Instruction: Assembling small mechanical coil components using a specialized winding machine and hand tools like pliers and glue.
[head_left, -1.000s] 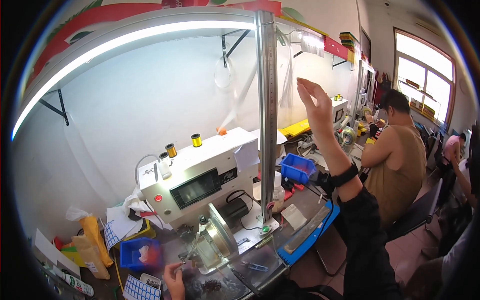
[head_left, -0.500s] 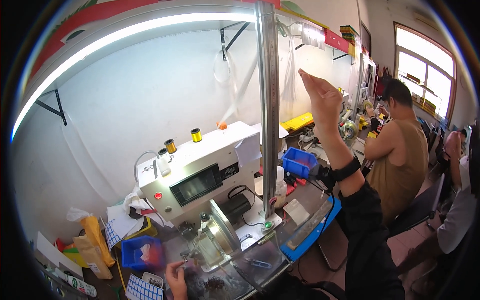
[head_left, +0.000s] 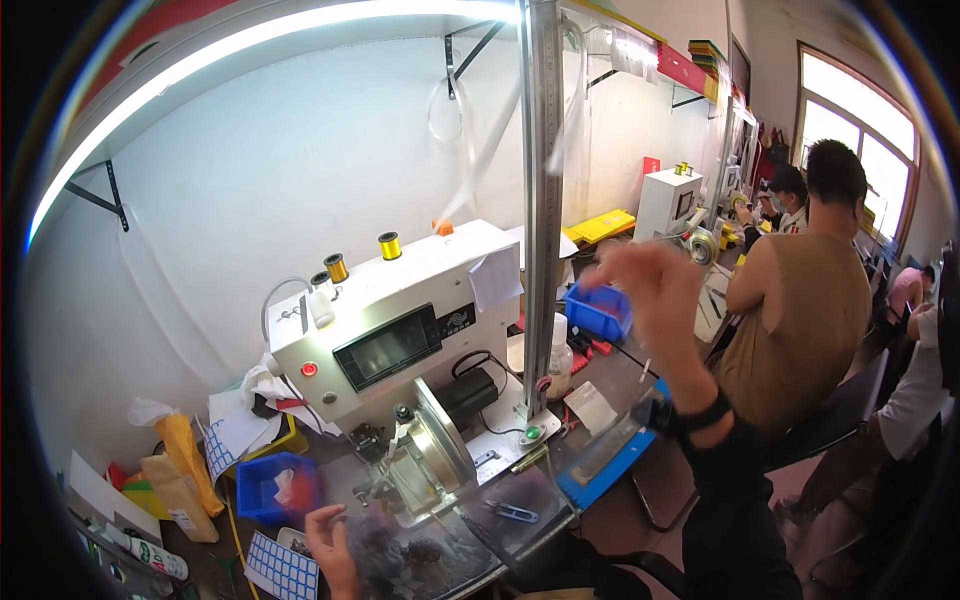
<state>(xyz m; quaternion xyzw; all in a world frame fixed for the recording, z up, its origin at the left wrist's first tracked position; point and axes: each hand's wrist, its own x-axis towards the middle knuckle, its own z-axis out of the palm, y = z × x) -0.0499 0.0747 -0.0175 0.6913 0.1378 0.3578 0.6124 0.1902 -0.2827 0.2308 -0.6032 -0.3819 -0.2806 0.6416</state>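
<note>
Low in the view, my left hand (head_left: 331, 550) is near the small metal tip of a white bench machine (head_left: 400, 310). Its fingers are curled together, and anything between them is too small to make out. My right hand (head_left: 655, 300), with a black band at the wrist, is raised to the right of the metal post. Motion smears its fingers, so their grip is unclear. The machine's metal drum (head_left: 430, 460) lies between my hands, lower down. A dark tangle of fine strands (head_left: 422, 551) rests on the bench beside my left hand.
A blue bin (head_left: 262, 488) and a blue-and-white label sheet (head_left: 283, 567) lie left of the machine. Thread spools (head_left: 390, 245) stand on its top. A metal post (head_left: 541, 200) rises at its right, near another blue bin (head_left: 597, 318). A co-worker (head_left: 800, 290) sits at the right.
My right hand has dropped from its higher raised position, and its fingers are now blurred. My left hand has drawn a little left, away from the machine's metal tip. The view has shifted slightly.
</note>
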